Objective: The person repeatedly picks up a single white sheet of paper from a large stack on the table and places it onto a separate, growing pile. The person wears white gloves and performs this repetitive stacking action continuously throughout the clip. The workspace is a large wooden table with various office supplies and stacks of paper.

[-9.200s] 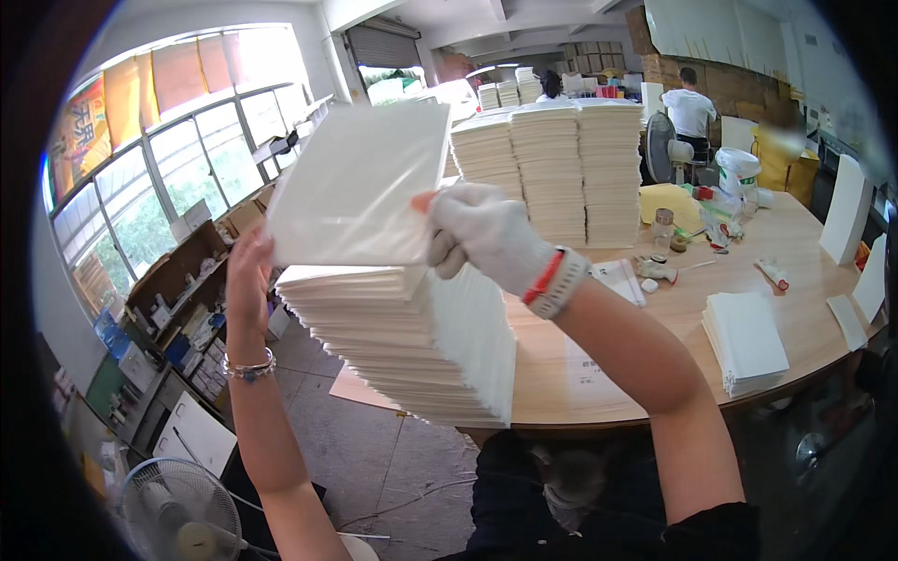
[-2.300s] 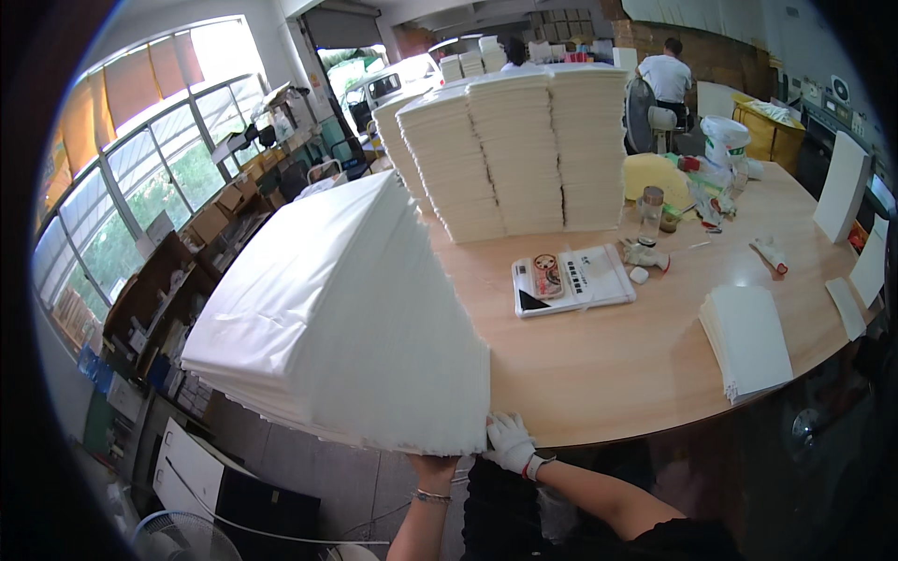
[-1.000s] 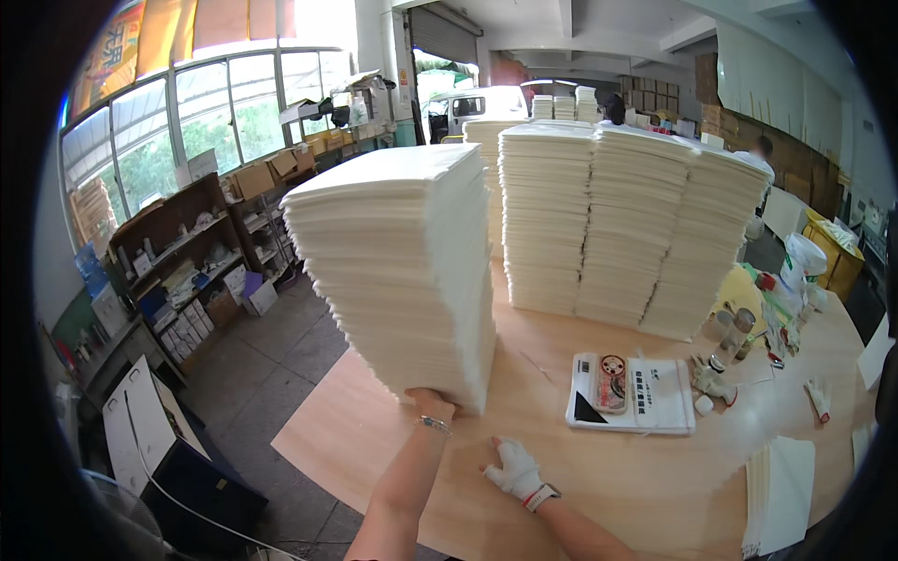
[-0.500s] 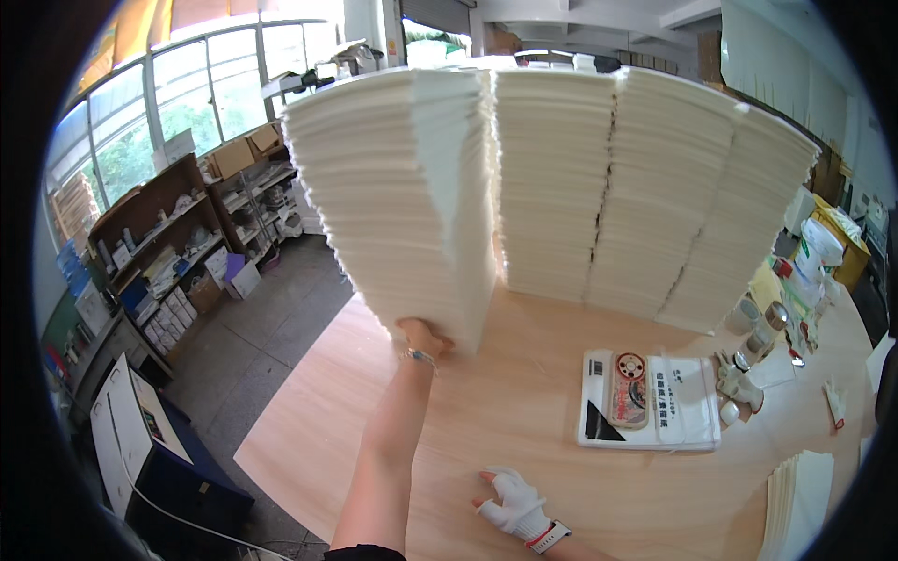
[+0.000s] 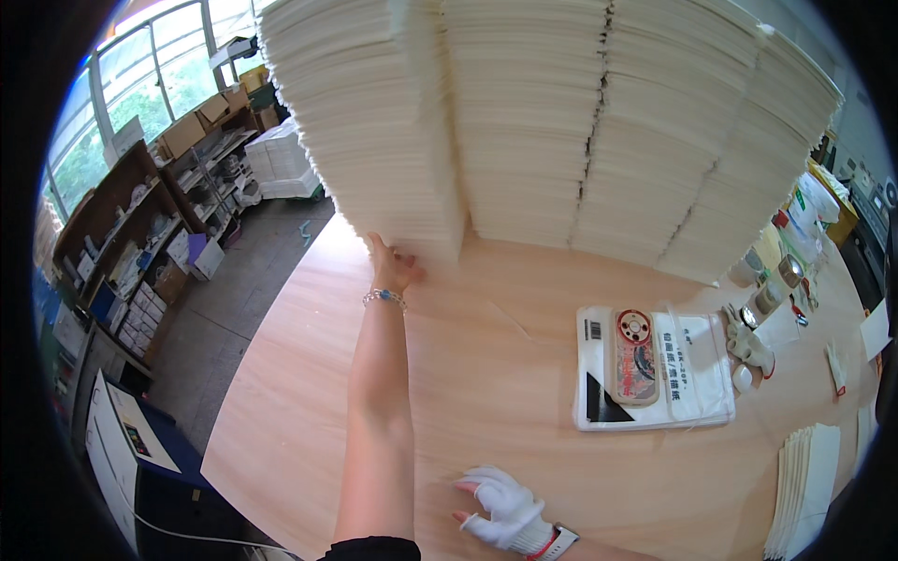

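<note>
A tall stack of cream paper sheets (image 5: 346, 122) with ragged edges stands on the far left of the table. At its foot, my bare left hand (image 5: 394, 265), with a beaded bracelet on the wrist, presses against the lower sheets. Its thumb and fingers are apart and grip nothing. Close beside that stack stands a wider block of similar stacked paper (image 5: 524, 122), with a dark, rough seam down its face. My right hand (image 5: 505, 505), in a white glove with bare fingertips and a watch at the wrist, rests near the front of the table, fingers spread and holding nothing.
A white plastic package (image 5: 692, 374) lies on the table (image 5: 486, 374) at right, a patterned oblong case (image 5: 636, 360) on top. Behind it are a crumpled glove (image 5: 748, 346) and jars (image 5: 762, 301). Folded paper (image 5: 804, 486) sits at near right. Shelves (image 5: 122, 248) line the left wall.
The view has shifted downward. My left hand and the left paper stack have moved away from me, and the bright gap beside the wider block has closed. My right hand stays near the front.
</note>
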`<state>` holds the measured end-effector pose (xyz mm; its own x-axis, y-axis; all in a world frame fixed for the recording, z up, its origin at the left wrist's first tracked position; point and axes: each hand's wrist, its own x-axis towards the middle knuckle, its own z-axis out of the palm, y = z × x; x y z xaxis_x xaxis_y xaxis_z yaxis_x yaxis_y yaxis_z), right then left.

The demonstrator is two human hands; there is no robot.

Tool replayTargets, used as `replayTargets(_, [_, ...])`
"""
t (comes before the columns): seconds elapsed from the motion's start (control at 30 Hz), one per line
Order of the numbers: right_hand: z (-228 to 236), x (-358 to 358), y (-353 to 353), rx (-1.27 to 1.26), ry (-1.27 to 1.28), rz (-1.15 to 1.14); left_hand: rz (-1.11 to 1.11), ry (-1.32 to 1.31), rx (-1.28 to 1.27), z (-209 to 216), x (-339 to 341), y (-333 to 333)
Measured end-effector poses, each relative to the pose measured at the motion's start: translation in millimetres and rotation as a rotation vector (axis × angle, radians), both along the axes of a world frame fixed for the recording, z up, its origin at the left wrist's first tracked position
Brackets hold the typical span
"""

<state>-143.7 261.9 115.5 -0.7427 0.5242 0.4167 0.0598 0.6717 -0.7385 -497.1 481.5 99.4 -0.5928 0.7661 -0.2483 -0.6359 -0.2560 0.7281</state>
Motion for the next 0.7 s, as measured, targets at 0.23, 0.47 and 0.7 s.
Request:
replayTargets(0.23, [15.9,7.0,-2.3,-0.027,0.003,0.048,-0.041,0.067,0.172,-28.5,-4.5,25.7])
replayTargets(0.47, [17.4,3.5,-1.9,-0.075,0.011,0.043,-0.071,0.148,0.192,-27.8,-4.6,39.7])
replayTargets(0.7, [22.1,1.2,2.8,-0.084,0.018,0.064,-0.197,0.064,0.282,-23.5,4.1,56.0])
